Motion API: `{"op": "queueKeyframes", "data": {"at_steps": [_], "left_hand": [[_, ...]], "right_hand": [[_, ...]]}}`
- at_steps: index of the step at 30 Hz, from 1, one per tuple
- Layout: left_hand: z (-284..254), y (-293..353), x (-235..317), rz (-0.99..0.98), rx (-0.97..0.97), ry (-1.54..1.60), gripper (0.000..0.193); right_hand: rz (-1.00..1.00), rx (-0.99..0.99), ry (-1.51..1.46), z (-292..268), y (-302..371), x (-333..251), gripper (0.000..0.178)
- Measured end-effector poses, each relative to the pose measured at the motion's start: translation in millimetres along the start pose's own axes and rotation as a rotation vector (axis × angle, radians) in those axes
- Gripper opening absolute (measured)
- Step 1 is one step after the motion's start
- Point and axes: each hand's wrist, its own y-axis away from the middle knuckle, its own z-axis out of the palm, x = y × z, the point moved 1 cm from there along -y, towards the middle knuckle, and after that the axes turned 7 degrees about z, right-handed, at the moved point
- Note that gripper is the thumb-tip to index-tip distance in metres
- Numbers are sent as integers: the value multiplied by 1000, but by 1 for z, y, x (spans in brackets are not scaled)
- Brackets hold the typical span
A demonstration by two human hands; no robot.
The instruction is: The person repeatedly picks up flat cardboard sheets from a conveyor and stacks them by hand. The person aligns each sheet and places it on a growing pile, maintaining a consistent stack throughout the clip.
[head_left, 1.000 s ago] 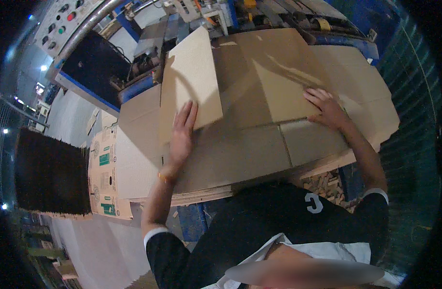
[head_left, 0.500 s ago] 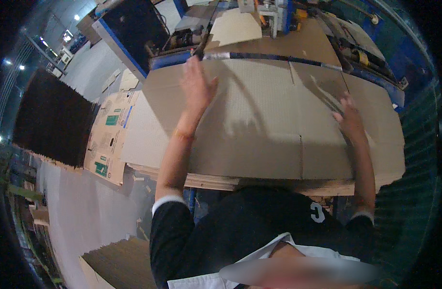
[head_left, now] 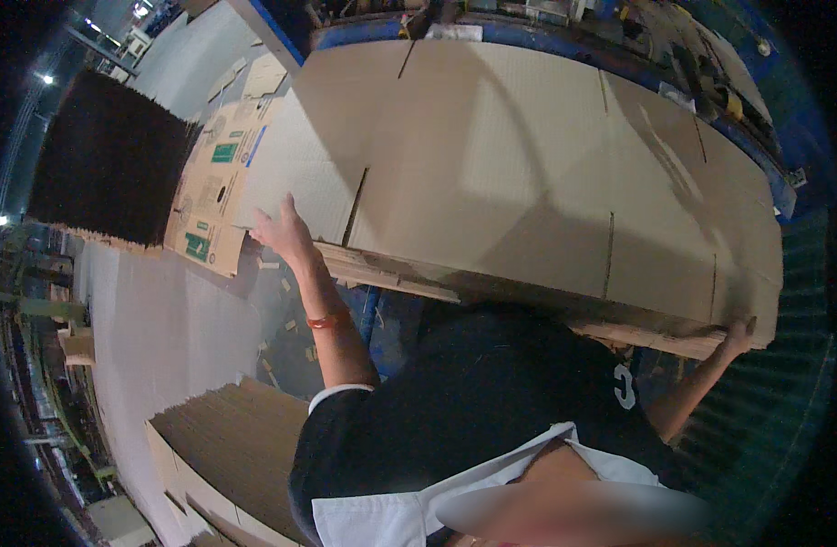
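A large flat cardboard sheet (head_left: 501, 173), slotted and creased, lies on top of a stack of cardboard sheets (head_left: 391, 273) in front of me. My left hand (head_left: 289, 235) is open at the sheet's near left edge, fingers spread; whether it touches the board I cannot tell. At the near right corner, my right hand (head_left: 736, 337) is closed on the sheet's edge, its fingers partly hidden by the board. How many layers it grips does not show.
Beyond the sheet runs a blue machine frame (head_left: 564, 55). Printed cardboard (head_left: 220, 182) lies at the left beside a tall dark stack (head_left: 108, 164). Another cardboard stack (head_left: 227, 438) stands at lower left. Scraps litter the floor. A green corrugated surface (head_left: 756, 428) is at right.
Both hands have come back from the sheet's far part to its near edge, the left one outward to the left, the right one to the corner. The view has shifted, showing more near floor.
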Motion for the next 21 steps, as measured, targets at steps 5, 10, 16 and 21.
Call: {"op": "queueKeyframes", "data": {"at_steps": [5,10,16,21], "left_hand": [[-37,-8,70,12,105,470,65],[-45,-49,64,-4,1,1173,43],[-26,-68,12,200,-227,485,26],[-56,9,27,17,-370,443,26]], "right_hand": [[-22,201,-443,-1,26,-33,49],[124,309,-768,-16,-23,-52,34],[-57,33,-1000,-68,5,-119,39],[-254,369,-342,-88,162,-152,37]]}}
